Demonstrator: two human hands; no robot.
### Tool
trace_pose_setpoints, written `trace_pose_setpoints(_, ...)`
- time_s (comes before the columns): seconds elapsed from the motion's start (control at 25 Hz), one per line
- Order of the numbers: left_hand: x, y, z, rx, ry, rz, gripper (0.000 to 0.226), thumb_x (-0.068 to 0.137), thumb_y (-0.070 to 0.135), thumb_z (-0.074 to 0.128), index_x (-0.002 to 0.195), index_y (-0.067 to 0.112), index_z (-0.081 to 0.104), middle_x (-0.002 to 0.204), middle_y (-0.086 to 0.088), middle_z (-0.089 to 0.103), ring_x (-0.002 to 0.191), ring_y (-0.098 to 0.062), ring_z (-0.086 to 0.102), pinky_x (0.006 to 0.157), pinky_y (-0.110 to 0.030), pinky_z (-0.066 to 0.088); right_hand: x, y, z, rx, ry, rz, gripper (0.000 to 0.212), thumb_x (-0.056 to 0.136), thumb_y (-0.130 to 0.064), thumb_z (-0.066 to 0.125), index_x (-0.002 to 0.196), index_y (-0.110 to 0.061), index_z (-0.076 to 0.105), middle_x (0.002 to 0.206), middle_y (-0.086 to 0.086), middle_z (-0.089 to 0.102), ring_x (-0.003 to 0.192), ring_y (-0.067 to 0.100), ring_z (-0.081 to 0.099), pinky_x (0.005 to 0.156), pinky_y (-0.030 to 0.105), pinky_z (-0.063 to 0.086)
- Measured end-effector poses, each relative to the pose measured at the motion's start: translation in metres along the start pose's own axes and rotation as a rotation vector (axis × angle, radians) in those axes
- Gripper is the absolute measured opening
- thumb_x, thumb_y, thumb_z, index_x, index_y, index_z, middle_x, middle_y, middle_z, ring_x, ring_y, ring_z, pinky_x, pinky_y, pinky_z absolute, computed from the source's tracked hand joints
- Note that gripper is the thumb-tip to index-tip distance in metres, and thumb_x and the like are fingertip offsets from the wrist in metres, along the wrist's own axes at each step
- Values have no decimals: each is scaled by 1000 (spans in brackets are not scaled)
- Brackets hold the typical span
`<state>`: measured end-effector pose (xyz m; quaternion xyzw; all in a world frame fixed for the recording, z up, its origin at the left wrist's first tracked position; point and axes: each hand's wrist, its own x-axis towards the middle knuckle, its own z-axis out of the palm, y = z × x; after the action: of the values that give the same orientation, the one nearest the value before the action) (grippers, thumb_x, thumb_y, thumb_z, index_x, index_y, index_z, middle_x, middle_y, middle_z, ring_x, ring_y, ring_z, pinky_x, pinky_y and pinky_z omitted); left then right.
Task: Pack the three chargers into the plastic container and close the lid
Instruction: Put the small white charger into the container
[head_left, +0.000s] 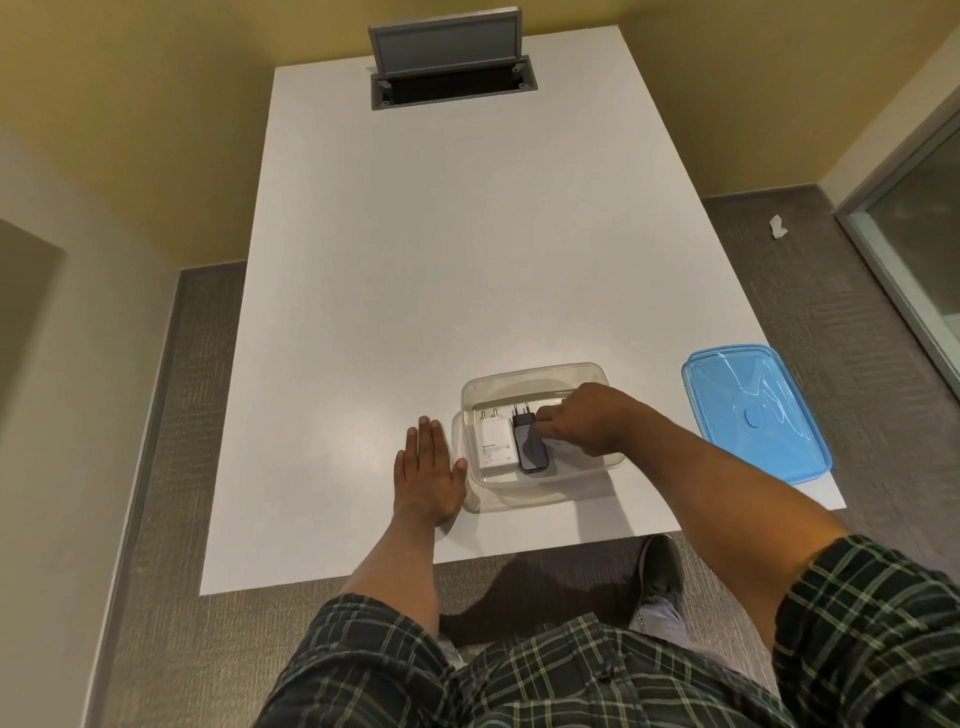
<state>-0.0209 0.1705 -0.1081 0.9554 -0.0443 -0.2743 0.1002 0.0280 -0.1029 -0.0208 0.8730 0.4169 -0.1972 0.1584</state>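
Head: clear container (540, 376) holds 2 chargers.

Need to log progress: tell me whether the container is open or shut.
Open. The container has no lid on; the blue lid lies on the table to its right.

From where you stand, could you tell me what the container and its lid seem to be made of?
Container: apparently clear, glossy plastic; the table and chargers show through its walls. Lid: likely translucent blue plastic, shiny, with light streaks and moulded ridges on its surface.
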Motion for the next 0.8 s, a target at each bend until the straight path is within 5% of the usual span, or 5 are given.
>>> trace_pose_setpoints(0.44, 0, 0, 0, 15, -4, -5, 72, 108, 44, 18, 159, 11, -20, 168, -9, -27, 158, -28, -19, 130, -47, -2, -3, 4, -4, -79, -116, -142, 65, 91, 1, 47, 145, -35, 44, 138, -13, 56, 92, 30, 67, 61, 32, 36)
trace_pose_setpoints(0.64, -2, 1, 1, 38, 20, -7, 72, 108, 44, 19, 160, 10, -18, 169, -10, -24, 158, -29, -16, 130, -47, 1, -3, 3, 0, -172, -102, -163, 50, 99, -6, 43, 142, -31, 47, 122, 0, 62, 85, 31, 66, 58, 33, 35)
trace_pose_setpoints(0.8, -2, 1, -1, 16, 4, -3, 71, 108, 43, 17, 160, 11, -19, 168, -9, -26, 158, -28, -19, 129, -47, -2, 2, 1, 9, -265, -77, -128, 39, 104, -17, 39, 142, -21, 45, 122, 13, 63, 87, 36, 66, 65, 41, 54)
